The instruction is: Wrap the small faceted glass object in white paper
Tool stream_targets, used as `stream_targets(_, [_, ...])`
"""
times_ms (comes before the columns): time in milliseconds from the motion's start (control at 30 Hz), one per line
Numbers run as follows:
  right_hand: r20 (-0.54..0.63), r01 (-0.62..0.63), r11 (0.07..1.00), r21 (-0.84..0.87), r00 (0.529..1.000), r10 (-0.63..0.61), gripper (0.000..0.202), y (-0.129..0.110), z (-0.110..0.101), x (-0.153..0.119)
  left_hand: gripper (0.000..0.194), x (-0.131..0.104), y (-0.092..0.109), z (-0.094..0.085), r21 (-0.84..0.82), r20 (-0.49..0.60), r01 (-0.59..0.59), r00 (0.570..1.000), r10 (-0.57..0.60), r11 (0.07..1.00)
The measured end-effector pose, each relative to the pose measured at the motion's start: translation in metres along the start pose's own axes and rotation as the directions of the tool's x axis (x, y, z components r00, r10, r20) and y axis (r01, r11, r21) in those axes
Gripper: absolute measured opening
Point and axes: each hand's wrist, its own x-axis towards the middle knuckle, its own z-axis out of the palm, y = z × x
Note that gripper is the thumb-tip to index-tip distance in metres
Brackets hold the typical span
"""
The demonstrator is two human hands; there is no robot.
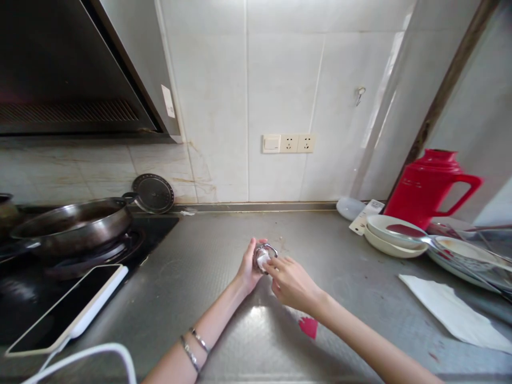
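- The red flask (pixel 424 186) stands at the back of the steel desk (pixel 208 298); I place everything else by it.
- Well to the left of the red flask and nearer to me, a small shiny cup (pixel 273 249) sits in my left hand (pixel 247 271), its mouth tipped partly towards me. Whether it is glass or metal I cannot tell.
- My left fingers are closed around the cup's outside, thumb up along one side.
- My right hand (pixel 294 285), on the flask's side of the cup, has its fingers drawn together on a white wad (pixel 263 260) at the cup's mouth. The fingertips are too small to read exactly.
- I judge the cup to be light, stiff and smooth, likely to slip if damp, and breakable if it is glass; a full wrap around its wall seems the safest hold, clear of the rim.
- The wad looks soft and crushable, like tissue, so a light pinch should be enough.
- In front of the red flask lie stacked bowls (pixel 394 242) and, closer to me, a white paper sheet (pixel 452 309).
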Motion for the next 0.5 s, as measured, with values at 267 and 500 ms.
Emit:
stream_targets(267, [-0.187,-0.138,0.798,0.587,0.936,0.299,0.046,-0.033,0.035,0.007,0.027,-0.005,0.005,0.001,-0.047,0.01,-0.168,0.986,0.169,0.985])
stream_targets(500, [-0.293,-0.089,0.849,0.521,0.916,0.275,0.022,-0.021,0.047,0.013,0.043,-0.009,0.006,0.003,-0.065,0.096,-0.17,0.98,0.175,0.983])
